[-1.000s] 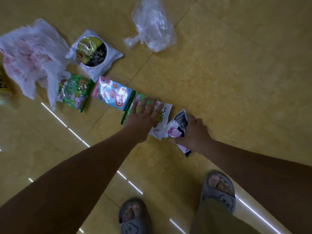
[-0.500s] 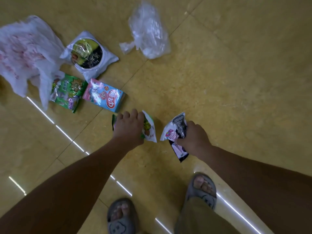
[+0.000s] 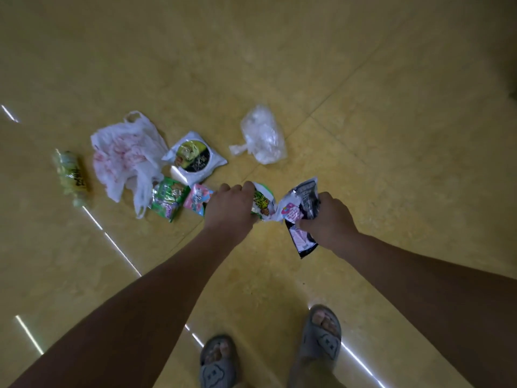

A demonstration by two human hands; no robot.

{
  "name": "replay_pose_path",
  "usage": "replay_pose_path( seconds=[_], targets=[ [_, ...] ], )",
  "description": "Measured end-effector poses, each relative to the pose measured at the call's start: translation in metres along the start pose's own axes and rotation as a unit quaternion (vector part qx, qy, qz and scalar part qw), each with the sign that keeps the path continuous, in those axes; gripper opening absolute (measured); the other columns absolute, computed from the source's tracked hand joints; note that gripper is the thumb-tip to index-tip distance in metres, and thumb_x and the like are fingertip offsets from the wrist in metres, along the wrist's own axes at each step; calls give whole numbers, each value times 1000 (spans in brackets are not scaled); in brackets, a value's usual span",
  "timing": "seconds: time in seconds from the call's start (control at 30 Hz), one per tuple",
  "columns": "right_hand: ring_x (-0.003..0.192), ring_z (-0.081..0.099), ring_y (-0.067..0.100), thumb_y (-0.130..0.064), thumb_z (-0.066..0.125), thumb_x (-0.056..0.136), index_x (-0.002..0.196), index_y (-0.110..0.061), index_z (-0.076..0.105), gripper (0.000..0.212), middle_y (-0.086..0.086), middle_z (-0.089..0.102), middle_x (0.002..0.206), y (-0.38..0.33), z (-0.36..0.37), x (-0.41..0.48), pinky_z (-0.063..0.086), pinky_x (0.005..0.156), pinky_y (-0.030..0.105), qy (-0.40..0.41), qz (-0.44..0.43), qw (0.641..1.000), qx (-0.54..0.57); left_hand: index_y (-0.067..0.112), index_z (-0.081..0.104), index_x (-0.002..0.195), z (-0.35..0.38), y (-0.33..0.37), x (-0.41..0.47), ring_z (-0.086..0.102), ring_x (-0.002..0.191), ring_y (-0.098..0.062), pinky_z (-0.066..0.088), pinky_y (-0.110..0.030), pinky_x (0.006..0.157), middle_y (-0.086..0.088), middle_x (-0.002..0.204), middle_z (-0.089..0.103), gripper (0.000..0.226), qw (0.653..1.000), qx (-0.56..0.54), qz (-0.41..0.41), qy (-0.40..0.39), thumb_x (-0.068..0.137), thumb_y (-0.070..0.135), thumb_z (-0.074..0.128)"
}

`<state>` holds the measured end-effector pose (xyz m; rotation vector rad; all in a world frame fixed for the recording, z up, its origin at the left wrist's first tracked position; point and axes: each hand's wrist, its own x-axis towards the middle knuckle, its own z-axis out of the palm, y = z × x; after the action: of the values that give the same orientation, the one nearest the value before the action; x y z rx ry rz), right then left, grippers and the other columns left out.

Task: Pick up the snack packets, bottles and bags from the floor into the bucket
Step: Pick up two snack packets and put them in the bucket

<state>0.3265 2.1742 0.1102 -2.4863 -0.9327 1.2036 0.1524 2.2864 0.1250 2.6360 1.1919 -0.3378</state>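
Over the yellow tiled floor [image 3: 363, 107], at mid-frame: the left hand [image 3: 229, 208] has its fingers curled round a green-and-white snack packet [image 3: 263, 203]. The right hand [image 3: 330, 219] grips a black-and-pink packet [image 3: 303, 239], crumpled in the fist with one end hanging below it. Both packets appear lifted off the floor, and their near edges almost touch between the two hands. Neither is in the bucket, which is not in view, so its direction cannot be told. Lying on the floor, from the left hand outward:
- a pink packet [image 3: 197, 201], partly hidden behind the left hand;
- a green packet [image 3: 167, 197] touching it on the left;
- a white packet [image 3: 194, 158] with a round dark label, just beyond those two;
- a white carrier bag [image 3: 126, 158] with faded red print, spread out, one handle loop just beside the green packet;
- a yellowish bottle [image 3: 71, 175] on its side, apart at far left.

A clear plastic bag [image 3: 261, 137], bunched up, lies by itself beyond the hands. Count: two items in hand, six on the floor, none seen deposited. Judgement: the task is at an early to middle stage as far as this view shows. The step in hand is taking the two packets to the bucket, then the cluster at left and the lone clear plastic bag remain. Two grey slippers [image 3: 321, 334] stand at the bottom edge.
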Motion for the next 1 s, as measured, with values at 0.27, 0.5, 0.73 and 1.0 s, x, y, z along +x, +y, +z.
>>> replay_pose_path(
  seconds=[0.27,0.5,0.73,1.0],
  targets=[
    [87,58,27,-35,80,76,113,-12,50,53,11,58,108,-63,-74,-45,35,56,27,30,-59,998,18,12,44,108,-112,1,-22,61,91,-32,33,-33,62,-7,100,59,36,997,-43,-44,55,87,34,66],
    [91,59,27,-34,81,75,114,-14,51,53,9,59,109,-128,-134,-87,41,67,29,48,-97,994,33,12,46,109,-206,-8,-50,62,91,-32,35,-32,58,-6,103,60,30,986,-108,-90,91,88,27,60],
    [85,58,24,-32,80,75,102,-16,52,42,7,58,102,-206,-203,-138,35,54,27,62,-160,984,50,15,47,104,-320,-17,-80,62,84,-28,38,-32,55,-3,97,60,23,975,-100,-118,160,87,27,57],
    [84,58,25,-35,79,75,100,-15,51,43,9,58,101,-290,-284,-188,33,53,27,87,-242,966,20,15,47,103,-456,-25,-105,58,81,-34,44,-35,57,-8,91,61,31,965,-74,-132,214,86,33,65]
  ],
)
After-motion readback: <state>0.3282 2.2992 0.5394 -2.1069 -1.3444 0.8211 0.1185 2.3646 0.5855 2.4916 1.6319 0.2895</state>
